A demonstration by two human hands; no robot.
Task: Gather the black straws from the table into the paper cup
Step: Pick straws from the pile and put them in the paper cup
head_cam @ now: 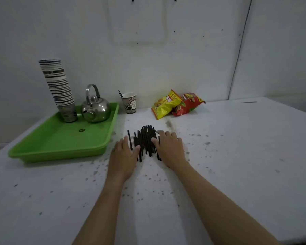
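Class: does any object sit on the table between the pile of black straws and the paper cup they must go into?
Nothing visible does. The table is bare between the black straws and the paper cup; the green tray sits left, snack bags right.

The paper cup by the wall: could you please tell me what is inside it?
A couple of black straws poke above the rim of the paper cup. Its wall hides their lower ends and anything else inside.

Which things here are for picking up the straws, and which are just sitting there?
For the job: the black straws on the table, the paper cup by the wall, the left hand and right hand on either side of the pile.

Just lying about: the green tray, the kettle, the stack of cups, the yellow snack bag, the red snack bag.
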